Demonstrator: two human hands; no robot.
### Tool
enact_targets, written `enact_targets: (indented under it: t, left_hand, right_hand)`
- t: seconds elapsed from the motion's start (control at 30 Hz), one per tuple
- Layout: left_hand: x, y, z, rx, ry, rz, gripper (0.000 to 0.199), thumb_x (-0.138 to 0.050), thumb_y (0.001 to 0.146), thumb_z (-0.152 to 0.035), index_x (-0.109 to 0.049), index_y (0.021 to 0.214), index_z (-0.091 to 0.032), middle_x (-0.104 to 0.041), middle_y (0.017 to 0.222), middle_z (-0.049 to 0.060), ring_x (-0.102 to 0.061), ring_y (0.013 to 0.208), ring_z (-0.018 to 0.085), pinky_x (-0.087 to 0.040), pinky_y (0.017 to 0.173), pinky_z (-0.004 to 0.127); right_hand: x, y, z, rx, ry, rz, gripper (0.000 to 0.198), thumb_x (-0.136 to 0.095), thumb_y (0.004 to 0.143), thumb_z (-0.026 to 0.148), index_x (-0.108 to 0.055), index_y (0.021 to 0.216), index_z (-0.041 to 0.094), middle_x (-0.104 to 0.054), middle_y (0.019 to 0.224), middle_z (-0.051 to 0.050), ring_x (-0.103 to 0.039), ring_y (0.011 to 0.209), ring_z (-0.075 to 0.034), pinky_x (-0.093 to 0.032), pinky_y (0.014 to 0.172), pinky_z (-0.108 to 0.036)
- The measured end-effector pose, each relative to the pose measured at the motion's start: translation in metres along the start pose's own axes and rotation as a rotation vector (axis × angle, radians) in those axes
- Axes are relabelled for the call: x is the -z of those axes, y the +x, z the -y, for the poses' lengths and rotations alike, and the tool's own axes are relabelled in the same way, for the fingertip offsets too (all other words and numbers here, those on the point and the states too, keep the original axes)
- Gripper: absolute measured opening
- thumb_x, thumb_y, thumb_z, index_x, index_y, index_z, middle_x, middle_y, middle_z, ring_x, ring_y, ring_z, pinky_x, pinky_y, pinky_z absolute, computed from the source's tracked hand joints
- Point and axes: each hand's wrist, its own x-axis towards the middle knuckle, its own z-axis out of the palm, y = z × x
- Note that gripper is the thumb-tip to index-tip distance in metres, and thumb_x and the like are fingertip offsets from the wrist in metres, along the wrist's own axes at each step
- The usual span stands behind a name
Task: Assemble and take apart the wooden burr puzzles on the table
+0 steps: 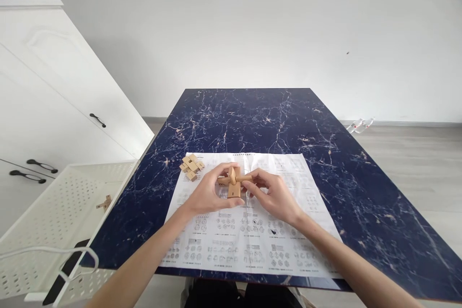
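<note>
A wooden interlocking puzzle [234,189] is held between my two hands above a printed paper sheet [249,245]. It has a flat block, crossing rods and a pointed piece at its middle. My left hand [211,192] grips the block, thumb along its near end and fingers behind it. My right hand [272,195] pinches the rod end on the right side; some of its fingertips are hidden behind the puzzle. Up and left of my left hand, a second wooden puzzle [191,167] of interlocked blocks rests at the sheet's upper left corner.
The sheet lies on a dark blue marbled table [245,120]. At the left stand a white cabinet [65,91] and a white perforated basket [54,211] holding a small wooden piece [104,203]. A white cable [46,249] hangs near the table's left edge. Clear bottles [360,125] stand beyond the right edge.
</note>
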Motion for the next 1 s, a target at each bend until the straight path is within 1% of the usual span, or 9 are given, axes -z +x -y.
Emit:
enact_targets:
  t: [0.17,0.37,0.5,0.63,0.7,0.77,0.83,0.9,1.0]
  left_hand:
    - [-0.001,-0.001,-0.002,0.004,-0.005,-0.010,0.082,-0.093,0.077,-0.041,-0.052,0.147,-0.029,-0.056,0.154,0.013,-0.057,0.140,0.037,-0.054,0.112,0.051]
    - [-0.001,0.000,-0.004,-0.010,-0.032,0.007,0.080,-0.092,0.078,-0.043,-0.051,0.146,-0.031,-0.057,0.151,0.012,-0.058,0.139,0.036,-0.053,0.113,0.053]
    - [0.000,-0.001,-0.005,0.027,-0.094,0.057,0.075,-0.088,0.084,-0.047,-0.052,0.148,-0.032,-0.059,0.149,0.012,-0.064,0.132,0.035,-0.054,0.111,0.053]
    - [-0.002,-0.001,-0.002,0.068,-0.208,0.068,0.073,-0.086,0.086,-0.050,-0.053,0.149,-0.033,-0.060,0.150,0.012,-0.069,0.126,0.033,-0.056,0.109,0.049]
    - [-0.001,0.000,0.001,0.055,-0.293,0.043,0.074,-0.085,0.086,-0.055,-0.053,0.149,-0.033,-0.059,0.152,0.013,-0.066,0.133,0.035,-0.054,0.112,0.050]
    - [0.000,0.002,0.005,0.028,-0.378,0.030,0.077,-0.084,0.086,-0.060,-0.053,0.151,-0.033,-0.057,0.156,0.014,-0.060,0.142,0.037,-0.051,0.116,0.052]
    - [0.002,0.003,0.008,0.002,-0.433,0.045,0.079,-0.083,0.086,-0.063,-0.052,0.153,-0.035,-0.055,0.160,0.013,-0.056,0.146,0.038,-0.050,0.117,0.054]
    - [0.004,0.004,0.009,-0.012,-0.444,0.071,0.079,-0.082,0.086,-0.064,-0.051,0.154,-0.037,-0.054,0.161,0.013,-0.055,0.147,0.038,-0.050,0.117,0.056]
    - [0.006,0.004,0.006,-0.021,-0.390,0.065,0.083,-0.087,0.082,-0.062,-0.054,0.152,-0.035,-0.057,0.158,0.013,-0.054,0.148,0.039,-0.046,0.121,0.057]
  right_hand:
    - [0.003,-0.004,-0.006,0.052,-0.122,-0.009,0.021,-0.058,0.108,0.038,-0.071,0.103,0.022,-0.078,0.091,-0.005,-0.071,0.075,-0.019,-0.051,0.058,-0.030]
    - [0.001,-0.007,-0.009,0.101,-0.130,-0.059,0.023,-0.057,0.108,0.039,-0.073,0.108,0.023,-0.077,0.089,-0.005,-0.069,0.071,-0.019,-0.053,0.061,-0.031]
    - [0.000,-0.007,-0.010,0.063,-0.090,-0.088,0.024,-0.060,0.106,0.044,-0.072,0.103,0.023,-0.077,0.089,-0.006,-0.068,0.071,-0.019,-0.055,0.062,-0.033]
    - [-0.001,-0.005,-0.010,-0.017,0.053,-0.094,0.027,-0.064,0.104,0.049,-0.066,0.099,0.023,-0.075,0.088,-0.005,-0.068,0.071,-0.018,-0.056,0.064,-0.033]
    - [-0.002,-0.004,-0.010,-0.026,0.130,-0.052,0.030,-0.067,0.102,0.051,-0.063,0.111,0.023,-0.075,0.106,-0.009,-0.071,0.084,-0.020,-0.059,0.070,-0.034]
    - [-0.002,-0.003,-0.008,-0.043,0.188,0.057,0.035,-0.065,0.103,0.053,-0.061,0.119,0.023,-0.073,0.116,-0.011,-0.071,0.092,-0.021,-0.060,0.074,-0.035]
    - [-0.001,-0.001,-0.006,-0.085,0.271,0.206,0.035,-0.059,0.106,0.057,-0.063,0.115,0.023,-0.073,0.107,-0.008,-0.069,0.085,-0.019,-0.059,0.072,-0.035]
    - [0.001,-0.001,-0.004,-0.137,0.383,0.296,0.038,-0.055,0.107,0.059,-0.065,0.104,0.023,-0.070,0.092,-0.004,-0.063,0.071,-0.016,-0.056,0.065,-0.032]
    - [0.006,0.000,-0.002,-0.209,0.512,0.283,0.039,-0.063,0.103,0.061,-0.063,0.096,0.022,-0.064,0.082,0.000,-0.054,0.060,-0.012,-0.052,0.060,-0.030]
